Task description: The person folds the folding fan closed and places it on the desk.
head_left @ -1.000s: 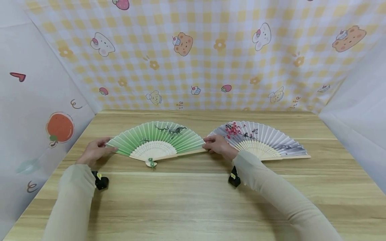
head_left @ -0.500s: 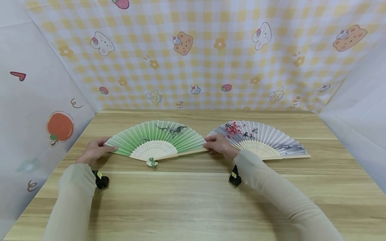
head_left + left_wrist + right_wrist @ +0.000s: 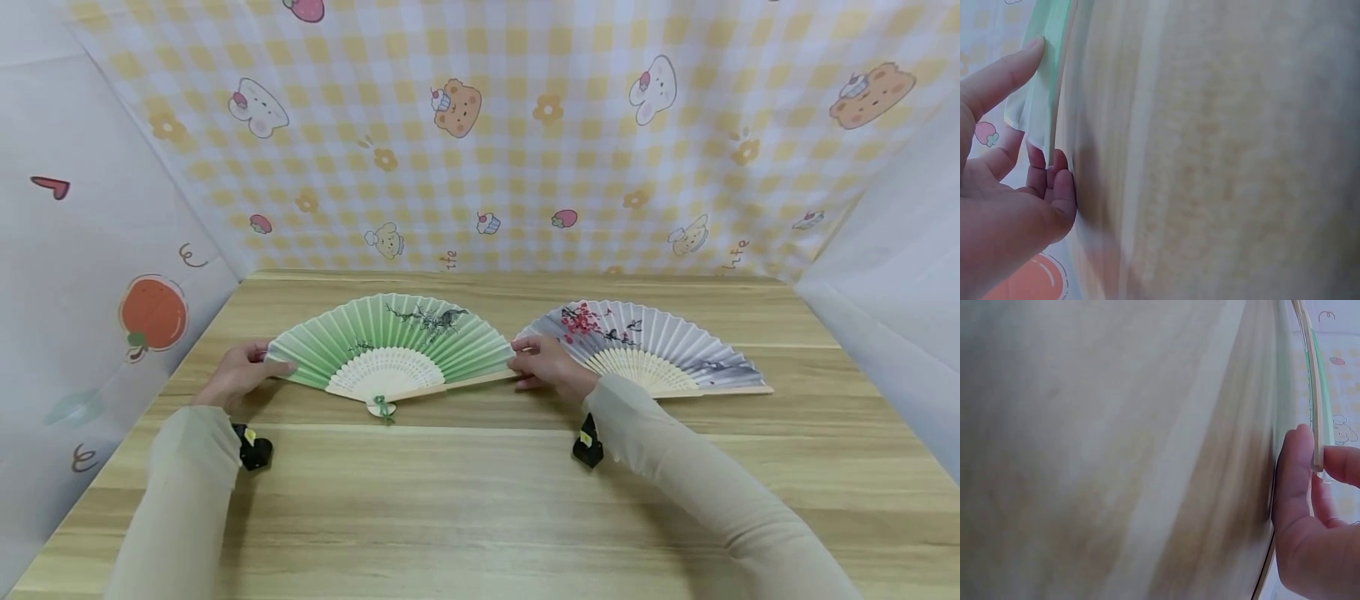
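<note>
A spread green folding fan with pale ribs and a dark branch print is in the head view, its green cord at the pivot. My left hand pinches its left end, thumb on top and fingers beneath, as the left wrist view shows on the fan's pleated edge. At the other end, my right hand pinches the tip of the guard stick between thumb and fingers. The right wrist view has fingers between that tip and the tabletop.
A spread grey folding fan with red blossoms lies on the wooden table to the right, partly behind my right hand and sleeve. A yellow checked cloth hangs behind the table. White sheets hang at both sides.
The green fan's upper edge has risen slightly and it has shifted a touch to the right, with both hands still gripping its ends. The grey fan stays put.
</note>
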Motion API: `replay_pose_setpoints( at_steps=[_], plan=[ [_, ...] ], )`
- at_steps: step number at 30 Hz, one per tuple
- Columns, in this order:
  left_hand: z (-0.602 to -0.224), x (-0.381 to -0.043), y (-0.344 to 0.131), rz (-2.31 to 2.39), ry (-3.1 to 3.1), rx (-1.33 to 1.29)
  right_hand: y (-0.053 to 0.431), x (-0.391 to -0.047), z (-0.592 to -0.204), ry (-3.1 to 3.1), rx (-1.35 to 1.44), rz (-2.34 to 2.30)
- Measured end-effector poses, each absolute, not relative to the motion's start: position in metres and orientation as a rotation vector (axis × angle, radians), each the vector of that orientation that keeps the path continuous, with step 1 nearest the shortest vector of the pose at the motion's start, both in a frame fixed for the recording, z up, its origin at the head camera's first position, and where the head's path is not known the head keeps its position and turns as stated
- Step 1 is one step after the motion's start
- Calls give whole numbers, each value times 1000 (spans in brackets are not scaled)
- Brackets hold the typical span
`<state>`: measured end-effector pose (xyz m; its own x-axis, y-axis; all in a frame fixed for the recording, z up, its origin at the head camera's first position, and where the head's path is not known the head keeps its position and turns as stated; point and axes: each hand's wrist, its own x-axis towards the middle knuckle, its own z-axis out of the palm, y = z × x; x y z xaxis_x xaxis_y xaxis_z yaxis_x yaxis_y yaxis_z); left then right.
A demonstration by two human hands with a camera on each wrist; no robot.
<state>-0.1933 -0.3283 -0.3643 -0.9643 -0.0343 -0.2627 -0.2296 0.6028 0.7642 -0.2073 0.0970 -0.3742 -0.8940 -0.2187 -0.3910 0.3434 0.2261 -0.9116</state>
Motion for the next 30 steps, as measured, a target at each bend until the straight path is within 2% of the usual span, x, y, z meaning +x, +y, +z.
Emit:
replay_pose_setpoints(
  at_steps=[30],
  plan=[
    [-352, -187, -325, 1500, 2418, -76, 100, -190, -370, 1792, 127, -1914]
  ],
)
